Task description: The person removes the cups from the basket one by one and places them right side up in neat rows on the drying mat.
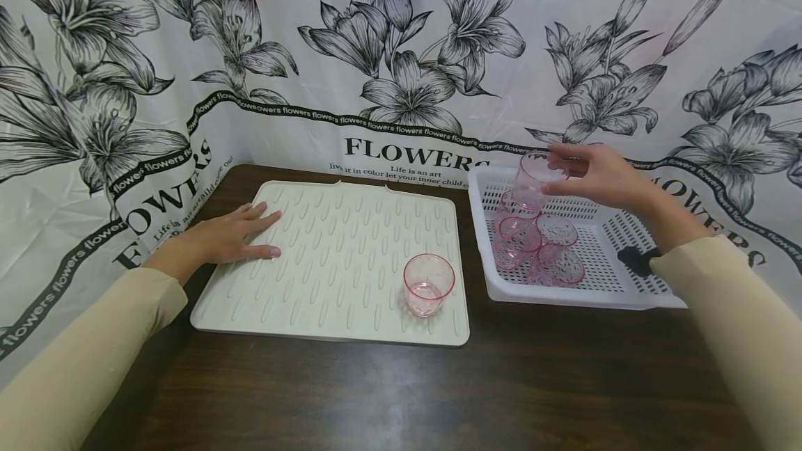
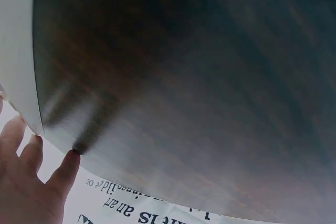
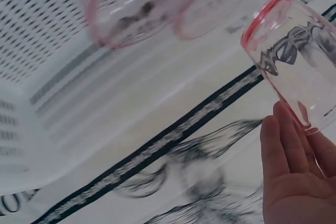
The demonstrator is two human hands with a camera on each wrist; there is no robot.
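My right hand (image 1: 604,176) pinches a clear pink-tinted drinking glass (image 1: 532,183) between thumb and fingers, over the back left of a white perforated basket (image 1: 583,300). In the right wrist view, that glass (image 3: 294,56) hangs tilted at the fingertips, its thick pink end away from the hand. Several similar glasses (image 1: 560,263) crowd the basket's left half. My left hand (image 1: 228,236) rests with spread fingers on the left edge of a cream ridged drying mat (image 1: 344,228). One pink-rimmed glass (image 1: 429,284) stands upright near the mat's right edge.
The mat and basket lie side by side on a dark wooden table (image 1: 376,395), with a narrow gap between them. A white flower-printed cloth (image 1: 263,138) hangs behind and to the left. A small dark object (image 1: 635,261) shows by the right sleeve.
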